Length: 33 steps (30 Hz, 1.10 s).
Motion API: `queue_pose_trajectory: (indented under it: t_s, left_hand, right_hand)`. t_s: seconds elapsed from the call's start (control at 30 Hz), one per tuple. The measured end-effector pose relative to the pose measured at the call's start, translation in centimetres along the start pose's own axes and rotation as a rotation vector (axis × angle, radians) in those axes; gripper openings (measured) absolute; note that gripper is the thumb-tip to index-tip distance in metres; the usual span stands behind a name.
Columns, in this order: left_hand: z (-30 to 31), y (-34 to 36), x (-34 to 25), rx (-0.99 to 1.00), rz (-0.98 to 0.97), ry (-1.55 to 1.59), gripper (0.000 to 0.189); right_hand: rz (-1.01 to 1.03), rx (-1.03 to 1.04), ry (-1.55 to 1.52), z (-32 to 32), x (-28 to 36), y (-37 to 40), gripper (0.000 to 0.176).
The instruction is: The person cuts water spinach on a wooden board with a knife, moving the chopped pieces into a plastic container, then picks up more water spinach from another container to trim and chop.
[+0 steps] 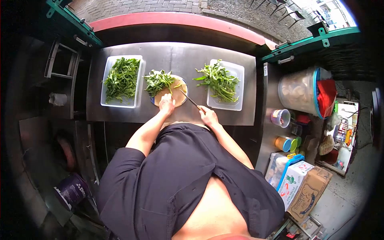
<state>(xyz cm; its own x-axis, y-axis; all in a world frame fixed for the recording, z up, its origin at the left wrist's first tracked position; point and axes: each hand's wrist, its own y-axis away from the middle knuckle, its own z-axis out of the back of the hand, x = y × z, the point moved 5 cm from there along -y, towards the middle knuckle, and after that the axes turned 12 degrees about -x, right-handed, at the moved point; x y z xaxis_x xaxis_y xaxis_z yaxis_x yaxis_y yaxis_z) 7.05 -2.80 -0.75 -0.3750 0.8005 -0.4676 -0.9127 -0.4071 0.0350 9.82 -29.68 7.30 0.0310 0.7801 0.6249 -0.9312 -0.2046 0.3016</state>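
So there's a long steel tabletop (176, 54) with a clear tray at each end. The left tray (107, 80) is heaped with cut greens (122, 78), and the right tray (238, 86) holds longer leafy stems (218, 82). Between them is a round wooden cutting board (178, 96) with a loose bunch of greens (159, 81) on its far left side.

The knife (190, 100) lies slanted across the right edge of the board, tip pointing away from the person. Their right hand (208, 116) is wrapped tight around the handle, just off the board on the near side. The left hand (167, 105) is curled up on the near edge of the board, right below the bunch. I can't tell whether it's actually pinching any stems.
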Motion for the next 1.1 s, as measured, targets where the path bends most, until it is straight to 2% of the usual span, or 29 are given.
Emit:
queue_pose_trajectory:
  t_s: [0.03,0.17,0.27,0.4,0.43,0.6,0.63,0.67,0.73,0.8,0.93,1.1]
  left_hand:
    - [-0.1,-0.4,-0.2,-0.001,0.007,0.000,0.031]
    - [-0.5,-3.1,0.1,-0.031,0.397,0.119,0.042]
    - [-1.2,-4.4,0.4,-0.063,0.442,0.096,0.043]
    - [-1.3,-5.9,1.2,-0.073,0.490,0.027,0.029]
    - [-1.3,-6.1,1.6,-0.107,0.486,0.047,0.023]
    - [0.7,-6.2,0.8,-0.170,0.479,0.075,0.031]
    - [1.6,-5.7,0.4,-0.227,0.465,0.095,0.032]
    - [2.6,-5.3,0.1,-0.304,0.433,0.139,0.026]
    - [3.3,-4.2,0.6,-0.346,0.405,0.256,0.023]
    - [3.9,-3.0,1.0,-0.471,0.399,0.447,0.020]
    - [7.0,-0.2,-0.4,-0.640,0.304,0.495,0.024]
    - [8.5,2.5,-3.5,-0.587,0.279,0.712,0.017]
  right_hand:
    - [0.002,0.009,-0.016,0.1,0.0,0.0,0.036]
    - [0.054,-0.013,-0.082,0.4,-0.5,-0.1,0.035]
    - [0.014,0.018,-0.042,1.3,-0.2,0.3,0.036]
    - [0.025,0.039,-0.067,1.7,-1.0,0.8,0.037]
    - [0.041,0.046,-0.074,1.6,-1.4,0.8,0.037]
    - [0.071,0.036,-0.118,1.7,-2.3,0.6,0.036]
    - [0.079,0.041,-0.126,1.4,-2.7,0.4,0.036]
    - [0.087,0.044,-0.135,1.1,-2.9,0.1,0.036]
    - [0.127,0.029,-0.155,0.8,-2.9,-0.3,0.036]
    - [0.122,0.038,-0.146,0.7,-2.3,-0.6,0.036]
    - [0.116,0.098,-0.155,0.0,-1.1,-1.0,0.036]
    - [0.124,0.092,-0.183,-0.6,0.3,-0.7,0.037]
